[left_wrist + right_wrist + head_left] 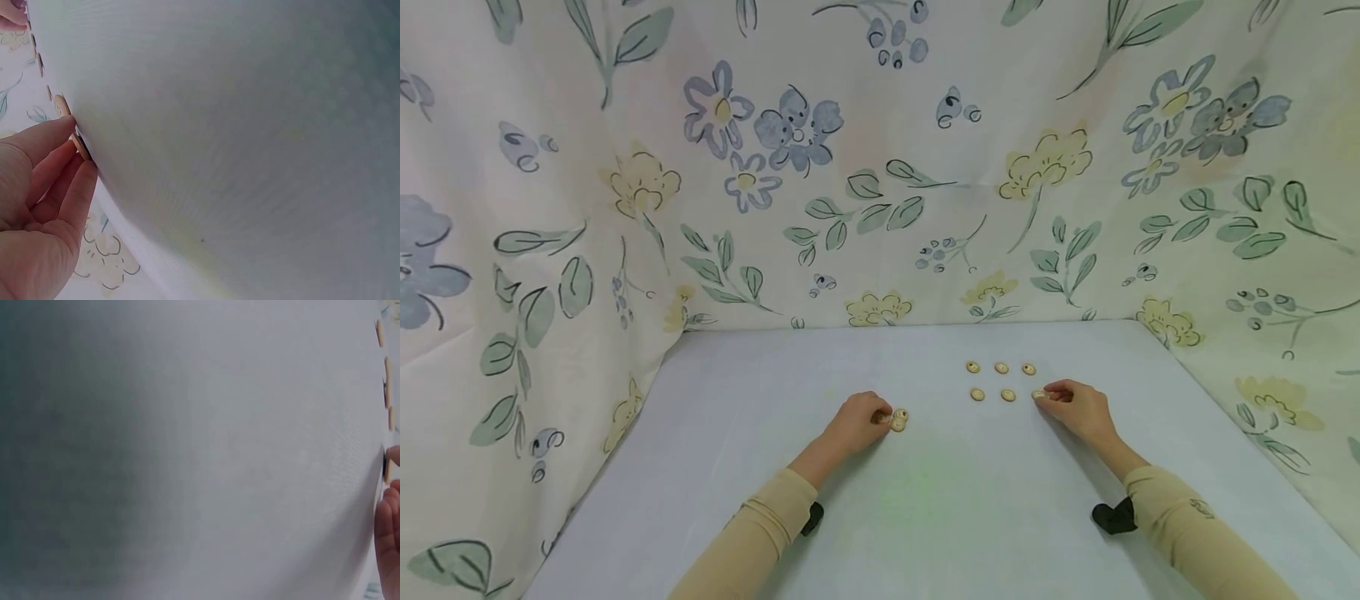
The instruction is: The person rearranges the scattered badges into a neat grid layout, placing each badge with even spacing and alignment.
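Your left hand (pixel 854 423): fingers (pixel 79 194) nearly closed, pinching one small, round, tan, wood-like disc (pixel 81 147), two more discs (pixel 898 426) just beside | Your right hand (pixel 1081 411): fingers nearly closed, pinching the near row's rightmost disc (pixel 1038 395) | White table (pixel 940 517): nine discs, three left, six right in two rows.

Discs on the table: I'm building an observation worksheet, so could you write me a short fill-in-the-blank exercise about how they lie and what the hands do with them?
1. In the head view, the far row of discs has ____ discs.
2. The right hand pinches the disc at the ____ end of the near row.
3. The left hand pinches another disc, to the ____ of both rows.

Missing words: three; right; left.
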The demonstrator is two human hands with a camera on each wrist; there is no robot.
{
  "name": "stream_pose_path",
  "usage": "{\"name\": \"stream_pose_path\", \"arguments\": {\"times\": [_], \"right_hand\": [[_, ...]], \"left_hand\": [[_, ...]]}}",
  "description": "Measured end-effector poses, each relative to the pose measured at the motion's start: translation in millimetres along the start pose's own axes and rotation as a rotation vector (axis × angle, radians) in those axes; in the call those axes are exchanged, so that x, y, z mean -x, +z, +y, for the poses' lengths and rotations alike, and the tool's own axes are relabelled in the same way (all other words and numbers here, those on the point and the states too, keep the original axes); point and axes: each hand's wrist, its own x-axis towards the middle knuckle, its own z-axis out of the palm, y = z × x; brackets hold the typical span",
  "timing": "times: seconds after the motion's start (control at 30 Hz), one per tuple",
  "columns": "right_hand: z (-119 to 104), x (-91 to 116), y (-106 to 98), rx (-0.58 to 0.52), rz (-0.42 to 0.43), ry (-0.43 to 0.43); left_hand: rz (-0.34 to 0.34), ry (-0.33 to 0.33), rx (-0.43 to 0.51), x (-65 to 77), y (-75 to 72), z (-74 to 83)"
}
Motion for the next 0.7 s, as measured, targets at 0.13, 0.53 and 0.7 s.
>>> {"name": "stream_pose_path", "arguments": {"times": [0.13, 0.53, 0.7], "right_hand": [[-1, 2, -1, -0.005, 0.018, -0.003], [-23, 6, 5, -0.076, 0.034, -0.061], [-36, 8, 10, -0.120, 0.009, -0.077]], "left_hand": [[-0.002, 0.002, 0.005, -1.0, -0.9, 0.3], [-0.006, -0.008, 0.009, -1.1, 0.4, -1.3], [0.002, -0.011, 0.016, -1.6, 1.4, -2.1]]}}
